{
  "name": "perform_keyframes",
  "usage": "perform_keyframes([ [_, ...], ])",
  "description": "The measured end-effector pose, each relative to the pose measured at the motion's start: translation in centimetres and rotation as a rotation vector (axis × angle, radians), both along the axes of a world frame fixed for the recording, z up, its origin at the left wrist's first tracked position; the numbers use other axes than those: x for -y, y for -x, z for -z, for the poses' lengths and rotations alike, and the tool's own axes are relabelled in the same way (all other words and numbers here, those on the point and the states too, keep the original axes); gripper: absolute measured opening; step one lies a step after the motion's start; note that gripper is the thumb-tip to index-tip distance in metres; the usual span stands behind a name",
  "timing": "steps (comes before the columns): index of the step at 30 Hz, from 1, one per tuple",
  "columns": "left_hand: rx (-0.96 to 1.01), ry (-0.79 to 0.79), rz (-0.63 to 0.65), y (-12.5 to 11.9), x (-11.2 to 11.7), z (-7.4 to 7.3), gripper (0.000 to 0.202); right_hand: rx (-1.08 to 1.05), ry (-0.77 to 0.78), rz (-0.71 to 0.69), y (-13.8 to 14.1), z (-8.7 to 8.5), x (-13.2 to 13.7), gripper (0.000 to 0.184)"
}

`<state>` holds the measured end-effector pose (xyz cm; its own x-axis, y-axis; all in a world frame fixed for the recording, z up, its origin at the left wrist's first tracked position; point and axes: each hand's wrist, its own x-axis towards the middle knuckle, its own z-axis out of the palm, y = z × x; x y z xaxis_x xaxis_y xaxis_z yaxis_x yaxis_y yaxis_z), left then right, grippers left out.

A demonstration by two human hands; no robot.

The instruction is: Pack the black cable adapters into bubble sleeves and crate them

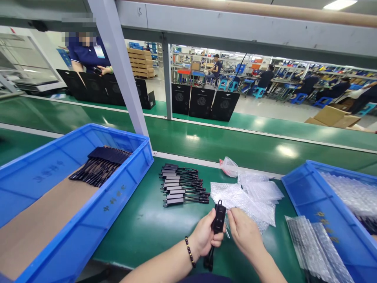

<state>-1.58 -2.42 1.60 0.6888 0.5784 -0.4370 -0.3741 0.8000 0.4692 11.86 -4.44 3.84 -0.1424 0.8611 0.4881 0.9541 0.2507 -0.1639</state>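
Near the front edge of the green table, my left hand grips a small black controller box, with a loop at its top and short black cables dangling below. The fingers of my right hand are pinched together close to the box's right edge; whatever they hold is too small to make out. Ahead and to the left lies a row of similar black cabled boxes. Clear bubble-wrap bags are spread just beyond my right hand.
At left stands a blue bin with cardboard and bundled black cabled items. Another blue bin at right holds bubble-wrapped items; wrapped pieces lean beside it. Across the belt stand black printed cartons. A person works opposite.
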Motion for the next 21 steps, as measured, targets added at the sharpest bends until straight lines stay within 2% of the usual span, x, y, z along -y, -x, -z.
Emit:
perform_keyframes([
  [7, 0.002, -0.020, -0.017, -0.1, 0.1, -0.3, 0.051, -0.007, 0.092, 0.033, -0.1, 0.1, 0.0, 0.038],
  [9, 0.002, -0.021, -0.018, 0.0, 0.1, -0.2, 0.050, -0.075, 0.156, 0.039, -0.2, 0.2, 0.0, 0.038],
  [14, 0.013, -0.038, -0.010, 0.0, 0.2, 0.0, 0.049, -0.337, 0.437, 0.024, -0.3, 0.0, -0.3, 0.040],
  [17, 0.008, -0.039, -0.013, -0.1, 0.3, 0.1, 0.050, -0.439, 0.498, 0.008, -0.3, -0.7, -0.2, 0.042],
  [21, -0.008, -0.041, -0.045, -0.1, 0.0, 0.2, 0.049, -0.567, 0.574, -0.106, -0.8, -2.0, 0.2, 0.044],
])
